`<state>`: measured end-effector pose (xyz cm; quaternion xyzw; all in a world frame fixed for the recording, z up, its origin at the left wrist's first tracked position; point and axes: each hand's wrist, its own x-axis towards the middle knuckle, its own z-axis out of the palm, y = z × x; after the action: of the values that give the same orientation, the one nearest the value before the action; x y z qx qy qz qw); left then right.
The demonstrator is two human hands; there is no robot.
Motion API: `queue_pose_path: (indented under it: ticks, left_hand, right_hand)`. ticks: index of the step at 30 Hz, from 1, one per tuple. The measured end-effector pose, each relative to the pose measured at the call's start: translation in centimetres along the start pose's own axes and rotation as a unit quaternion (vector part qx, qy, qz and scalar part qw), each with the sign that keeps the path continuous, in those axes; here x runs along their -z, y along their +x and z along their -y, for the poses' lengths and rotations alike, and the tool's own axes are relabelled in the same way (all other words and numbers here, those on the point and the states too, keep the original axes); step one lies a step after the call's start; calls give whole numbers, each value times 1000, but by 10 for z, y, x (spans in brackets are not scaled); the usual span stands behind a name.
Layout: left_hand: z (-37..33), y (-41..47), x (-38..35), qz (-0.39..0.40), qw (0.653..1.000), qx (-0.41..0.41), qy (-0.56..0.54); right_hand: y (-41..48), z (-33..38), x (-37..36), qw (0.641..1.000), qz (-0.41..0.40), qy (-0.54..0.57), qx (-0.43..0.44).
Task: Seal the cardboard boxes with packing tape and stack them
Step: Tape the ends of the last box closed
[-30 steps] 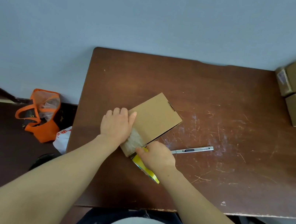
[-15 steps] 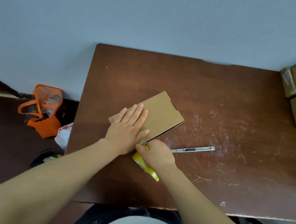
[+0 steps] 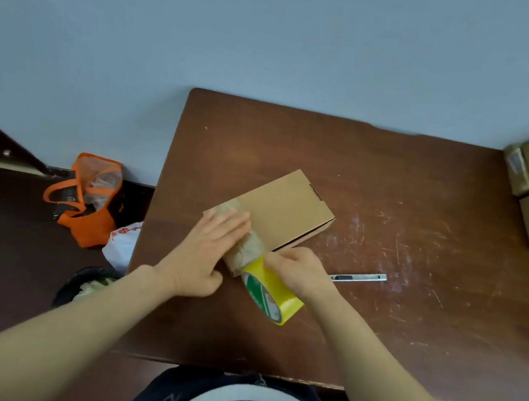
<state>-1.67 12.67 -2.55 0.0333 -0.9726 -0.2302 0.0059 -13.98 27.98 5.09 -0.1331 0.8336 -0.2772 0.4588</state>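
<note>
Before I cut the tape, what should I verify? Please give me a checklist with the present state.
1. Left hand presses the tape strip flat on the cardboard box: ok.
2. Right hand grips the yellow tape roll: ok.
3. Utility knife lies on the table near the right hand: ok.
4. Knife blade retracted: cannot tell.
5. Far end of the box taped: not ok, it looks bare.
</note>
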Motion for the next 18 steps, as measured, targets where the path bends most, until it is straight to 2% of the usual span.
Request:
queue_pose_path:
  ticks: [2,5,7,9,12,15,18]
  left_hand:
    - [-2,-5,-3,-1,1000,10,13]
    - [-8,-2,-2,-69,996,51,7]
    - [-13,1,6,-132,986,98,-38]
    - [-19,3,15,-154,967,174,-103]
    - [-19,6,19,-137,952,238,-132]
    - [-12,7,29,-142,950,237,-146]
    - [-6,9,34,-119,954,241,-135]
  right_hand:
    - [-7,12,5,1000,-8,18,17]
    - [-14,34,9,997,-9,55,51]
    - [-17,48,10,994,-7,82,72]
    - [-17,56,9,988,8,113,108]
    - [-21,61,8,980,17,131,148]
    - [-29,51,7,983,14,96,158]
    - [-29,33,4,989,-2,63,132]
